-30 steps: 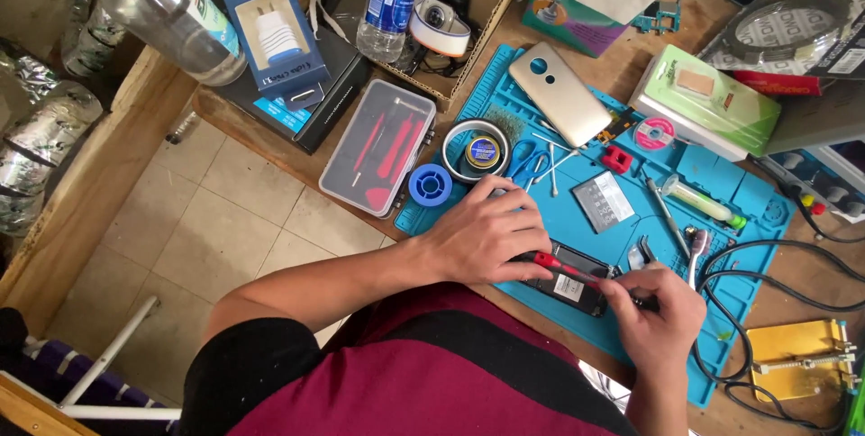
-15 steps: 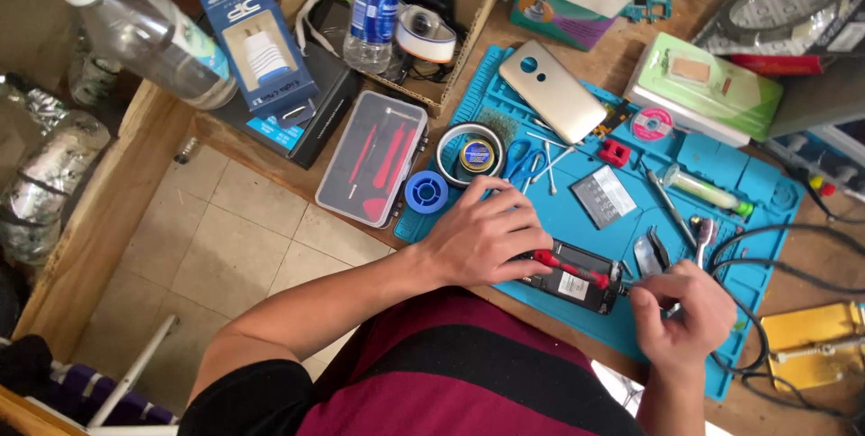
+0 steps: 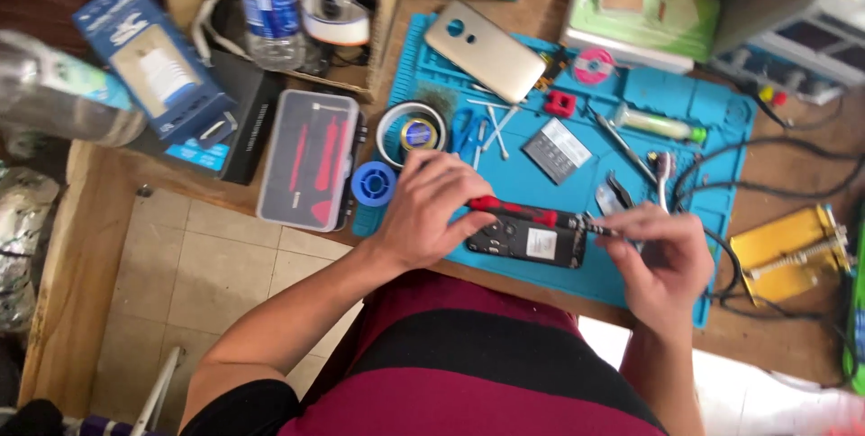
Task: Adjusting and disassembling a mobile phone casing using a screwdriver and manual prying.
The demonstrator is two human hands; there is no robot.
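My left hand (image 3: pixel 432 206) grips the red handle of a screwdriver (image 3: pixel 532 214) that lies level over an opened black phone (image 3: pixel 532 242). My right hand (image 3: pixel 662 260) pinches the screwdriver's metal tip end at the phone's right edge. The phone rests on the near edge of a blue work mat (image 3: pixel 694 121). A gold phone back cover (image 3: pixel 485 50) lies at the mat's far left corner.
A clear case of red tools (image 3: pixel 311 158), a blue spool (image 3: pixel 373 184) and a solder reel (image 3: pixel 412 132) sit left of the mat. Tweezers (image 3: pixel 620 191), a grey battery (image 3: pixel 559 150), a green box (image 3: pixel 644 14), a yellow holder (image 3: pixel 793 254), bottles and cables surround it.
The view has shifted and come closer. My right hand has risen from the mat's near edge to the screwdriver's tip. My left hand stays on the handle over the phone.
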